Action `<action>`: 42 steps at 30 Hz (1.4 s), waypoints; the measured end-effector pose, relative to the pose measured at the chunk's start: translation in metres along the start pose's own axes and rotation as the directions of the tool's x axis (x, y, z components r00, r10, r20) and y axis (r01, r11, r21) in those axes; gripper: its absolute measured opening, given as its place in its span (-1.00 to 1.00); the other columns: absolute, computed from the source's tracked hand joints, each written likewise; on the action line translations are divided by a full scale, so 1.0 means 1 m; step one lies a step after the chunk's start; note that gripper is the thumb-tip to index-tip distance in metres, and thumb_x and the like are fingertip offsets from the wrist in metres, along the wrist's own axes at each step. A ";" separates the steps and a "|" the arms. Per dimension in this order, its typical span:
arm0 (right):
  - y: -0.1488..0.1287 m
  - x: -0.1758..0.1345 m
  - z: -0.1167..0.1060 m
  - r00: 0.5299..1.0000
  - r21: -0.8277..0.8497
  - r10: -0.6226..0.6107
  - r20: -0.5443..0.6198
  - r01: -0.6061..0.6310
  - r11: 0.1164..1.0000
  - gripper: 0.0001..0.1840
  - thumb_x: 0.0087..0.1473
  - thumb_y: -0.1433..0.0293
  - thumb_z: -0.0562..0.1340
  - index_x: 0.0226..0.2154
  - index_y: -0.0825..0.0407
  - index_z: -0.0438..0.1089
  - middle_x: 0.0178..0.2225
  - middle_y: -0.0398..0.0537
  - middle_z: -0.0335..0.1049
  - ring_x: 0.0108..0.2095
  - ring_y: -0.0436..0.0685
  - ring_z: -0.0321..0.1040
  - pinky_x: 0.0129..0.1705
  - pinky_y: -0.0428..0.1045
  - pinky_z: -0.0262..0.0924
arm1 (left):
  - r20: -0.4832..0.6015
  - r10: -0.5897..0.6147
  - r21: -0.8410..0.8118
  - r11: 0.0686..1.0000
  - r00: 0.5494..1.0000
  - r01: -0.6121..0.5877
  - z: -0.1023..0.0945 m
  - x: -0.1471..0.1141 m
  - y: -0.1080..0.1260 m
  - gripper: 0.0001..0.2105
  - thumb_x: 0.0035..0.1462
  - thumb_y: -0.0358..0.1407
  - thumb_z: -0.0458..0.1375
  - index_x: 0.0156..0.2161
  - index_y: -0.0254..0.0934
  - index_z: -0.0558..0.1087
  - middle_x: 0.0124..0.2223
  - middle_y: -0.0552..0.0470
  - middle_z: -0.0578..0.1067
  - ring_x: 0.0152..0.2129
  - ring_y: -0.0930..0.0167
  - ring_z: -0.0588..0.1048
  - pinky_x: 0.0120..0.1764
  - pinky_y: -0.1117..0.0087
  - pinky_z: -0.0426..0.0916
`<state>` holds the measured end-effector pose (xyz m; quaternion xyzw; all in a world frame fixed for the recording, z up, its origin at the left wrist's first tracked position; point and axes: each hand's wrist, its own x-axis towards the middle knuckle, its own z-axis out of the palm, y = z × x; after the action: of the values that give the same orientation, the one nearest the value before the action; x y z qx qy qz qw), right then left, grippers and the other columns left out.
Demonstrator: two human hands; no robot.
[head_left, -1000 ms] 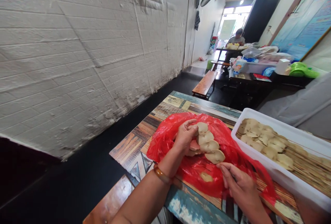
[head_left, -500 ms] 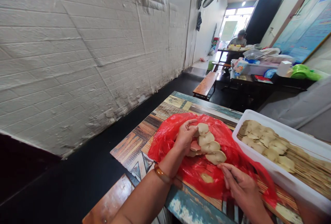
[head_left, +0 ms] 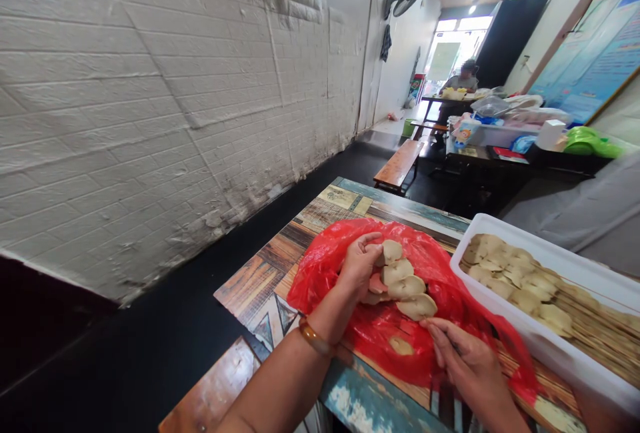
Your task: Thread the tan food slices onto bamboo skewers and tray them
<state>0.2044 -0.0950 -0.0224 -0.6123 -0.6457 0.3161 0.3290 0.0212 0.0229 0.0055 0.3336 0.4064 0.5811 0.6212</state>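
Over a red plastic bag (head_left: 320,259), a slanting row of pale, thin round slices that look like potato (head_left: 406,287) overlaps between my hands. My left hand (head_left: 359,265) is closed at the upper end of the row, with more slices under its fingers and palm. Thumb and forefinger of my right hand (head_left: 457,349) pinch the row's lower end, where a thin skewer seems to run; the stick itself is mostly hidden. One loose slice (head_left: 401,345) lies lower on the bag.
At right, a white plastic bin (head_left: 467,269) holds bamboo skewers (head_left: 595,326) threaded with similar slices. The bag lies on a wood-patterned table (head_left: 260,273). Benches (head_left: 397,165), a cluttered table and a seated person (head_left: 465,78) are farther back. A brick-patterned wall (head_left: 200,86) runs along the left.
Hardly anything differs. The row of slices and my hands have stayed almost in place, with the view shifting very slightly.
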 end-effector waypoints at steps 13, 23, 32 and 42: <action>-0.001 -0.001 0.003 1.000 -0.053 -0.021 -0.010 0.020 0.998 -0.51 0.15 0.09 -0.02 -0.26 0.08 0.44 -0.69 -0.17 0.27 -0.64 0.06 0.30 -0.53 -0.08 0.21 | 0.068 0.064 0.032 0.997 0.996 -0.066 0.002 -0.004 -0.004 -0.56 -0.15 -0.28 0.23 -0.09 -0.36 0.37 -0.57 0.19 0.30 -0.65 0.59 0.21 -0.51 0.54 0.07; -0.004 -0.002 0.004 0.997 0.076 0.070 0.030 -0.072 0.995 -0.55 0.11 0.07 0.03 -0.25 0.06 0.41 -0.69 -0.23 0.23 -0.72 0.00 0.20 -0.64 -0.11 0.12 | 0.107 0.100 0.057 0.993 0.989 -0.106 0.007 -0.010 0.005 -0.53 -0.13 -0.30 0.22 -0.04 -0.36 0.33 -0.56 0.20 0.28 -0.61 0.57 0.22 -0.49 0.54 0.10; -0.004 -0.003 0.004 0.991 0.112 0.120 0.052 -0.125 0.986 -0.54 0.10 0.04 0.03 -0.27 0.05 0.38 -0.71 -0.26 0.20 -0.74 -0.02 0.15 -0.67 -0.12 0.05 | 0.140 0.180 0.100 0.976 0.974 -0.195 0.003 -0.004 -0.003 -0.54 -0.10 -0.36 0.18 0.00 -0.33 0.33 -0.53 0.17 0.29 -0.60 0.58 0.23 -0.49 0.55 0.10; -0.003 -0.004 0.006 0.989 0.153 0.139 0.050 -0.145 0.978 -0.54 0.08 0.03 0.05 -0.28 0.08 0.38 -0.73 -0.27 0.20 -0.77 -0.05 0.13 -0.68 -0.14 0.06 | 0.164 0.281 0.262 0.912 0.946 -0.316 0.003 -0.002 -0.007 -0.58 -0.04 -0.42 0.09 0.01 -0.33 0.33 -0.52 0.15 0.29 -0.57 0.55 0.25 -0.47 0.53 0.13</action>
<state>0.1979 -0.0992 -0.0241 -0.6230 -0.5799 0.4001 0.3398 0.0273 0.0201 0.0007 0.5130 0.3910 0.5828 0.4942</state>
